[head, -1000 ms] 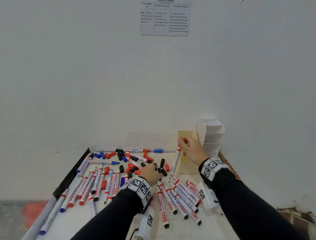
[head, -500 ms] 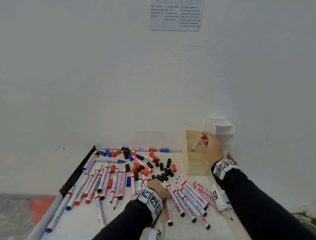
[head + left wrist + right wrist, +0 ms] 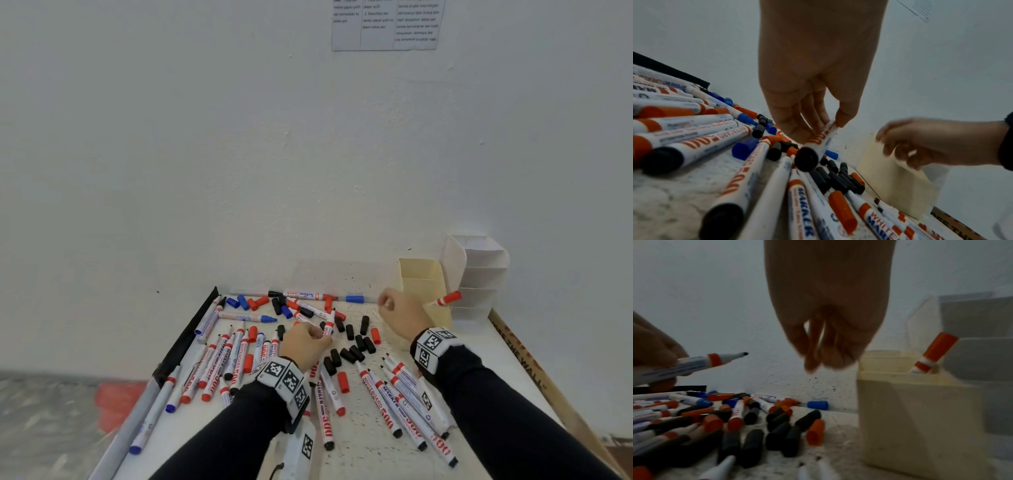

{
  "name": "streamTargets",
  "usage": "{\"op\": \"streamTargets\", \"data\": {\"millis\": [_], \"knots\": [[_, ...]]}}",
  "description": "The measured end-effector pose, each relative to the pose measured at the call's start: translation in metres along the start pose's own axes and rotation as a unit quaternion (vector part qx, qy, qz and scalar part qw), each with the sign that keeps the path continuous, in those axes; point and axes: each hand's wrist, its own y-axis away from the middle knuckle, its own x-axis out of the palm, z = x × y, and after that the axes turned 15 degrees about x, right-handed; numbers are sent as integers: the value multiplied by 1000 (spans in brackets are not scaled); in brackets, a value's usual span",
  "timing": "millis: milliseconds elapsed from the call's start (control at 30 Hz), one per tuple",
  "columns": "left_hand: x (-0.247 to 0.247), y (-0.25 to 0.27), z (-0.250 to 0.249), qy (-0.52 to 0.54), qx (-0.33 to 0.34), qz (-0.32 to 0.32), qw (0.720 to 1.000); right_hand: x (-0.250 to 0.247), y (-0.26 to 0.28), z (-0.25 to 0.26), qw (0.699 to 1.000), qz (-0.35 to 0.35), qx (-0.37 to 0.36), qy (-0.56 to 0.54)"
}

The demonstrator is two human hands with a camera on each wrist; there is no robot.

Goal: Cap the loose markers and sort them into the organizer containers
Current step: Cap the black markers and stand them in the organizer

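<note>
My left hand (image 3: 305,342) pinches an uncapped white marker (image 3: 329,325) with a red band, lifted above the pile; the same marker (image 3: 821,141) shows in the left wrist view, and its black tip (image 3: 745,354) points right in the right wrist view. My right hand (image 3: 399,313) hovers empty, fingers loosely curled, left of the cream organizer (image 3: 421,284). A red-capped marker (image 3: 447,299) leans inside that organizer (image 3: 916,410), cap up (image 3: 937,348). Loose black caps (image 3: 356,346) and red caps (image 3: 375,335) lie between my hands.
Many uncapped markers (image 3: 226,359) cover the white table (image 3: 479,370), left and front. A white tiered organizer (image 3: 479,274) stands behind the cream one against the wall. A black strip (image 3: 191,335) edges the table's left side. Blue caps (image 3: 238,303) lie at the back.
My right hand let go of the red-capped marker in the cream organizer and drew back left, empty. My left hand lifted an uncapped marker off the pile.
</note>
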Motion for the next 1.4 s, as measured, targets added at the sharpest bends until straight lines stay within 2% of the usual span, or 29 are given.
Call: {"op": "streamTargets", "data": {"millis": [67,133,233,433,533,600,867,967,1133,1400], "knots": [[-6,0,5,-7,4,2,1000,17,-3,3,993,89,45,55],[-12,-2,10,-9,2,1,1000,32,-5,0,984,116,87,108],[-19,-2,16,-12,4,-3,1000,47,-6,-4,965,157,109,179],[-26,-2,22,-25,4,3,1000,55,-11,-4,978,80,129,140],[-26,0,22,-6,-2,3,1000,53,-14,-3,990,15,111,83],[-26,2,22,8,-4,-4,1000,50,-14,-3,993,-3,102,60],[-24,4,22,26,-4,-33,999,52,-5,-5,987,65,88,119],[-23,3,26,18,-18,-31,999,56,-2,-1,984,54,55,161],[-22,1,33,2,-12,-21,1000,63,6,9,962,141,34,231],[-20,6,35,-18,15,-12,1000,60,7,8,971,131,36,199]]}}
